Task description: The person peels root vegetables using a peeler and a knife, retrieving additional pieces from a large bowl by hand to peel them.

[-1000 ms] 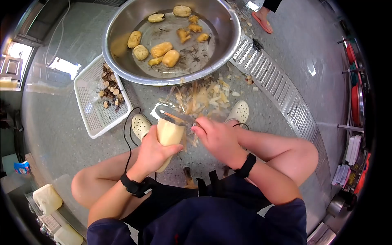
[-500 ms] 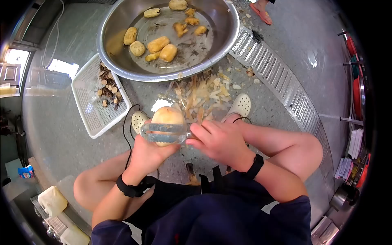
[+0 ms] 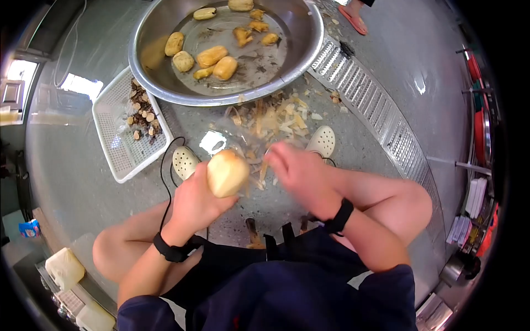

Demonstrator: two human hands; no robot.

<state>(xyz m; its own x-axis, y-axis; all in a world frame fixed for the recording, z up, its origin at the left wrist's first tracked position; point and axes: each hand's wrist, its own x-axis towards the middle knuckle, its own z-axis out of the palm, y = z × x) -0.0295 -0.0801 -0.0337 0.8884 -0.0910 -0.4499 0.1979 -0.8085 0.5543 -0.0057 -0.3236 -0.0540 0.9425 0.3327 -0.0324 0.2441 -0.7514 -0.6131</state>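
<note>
My left hand [image 3: 196, 201] is wrapped round a pale, smoothly peeled piece of lotus root [image 3: 228, 173], one rounded end facing up. Just to the right, my right hand [image 3: 301, 171] is closed round the handle of a peeler [image 3: 267, 154]. The peeler's head is smeared by motion and stands apart from the root. Beyond my hands, a big steel basin [image 3: 221, 100] holds several yellowish-brown roots [image 3: 212, 55] and small knobbly pieces [image 3: 242, 36]. Peelings [image 3: 287, 118] lie scattered on the floor between the basin and my feet.
A white plastic basket [image 3: 118, 157] with dark scraps and cut ends stands at the left. A metal drain grate [image 3: 381, 113] curves along the right. Another person's foot in a red sandal [image 3: 353, 21] is at the top. Jugs [image 3: 65, 268] stand lower left.
The peeler has come off the root and swung up and away with my right hand. My left hand has tilted the root, showing more of its peeled face.
</note>
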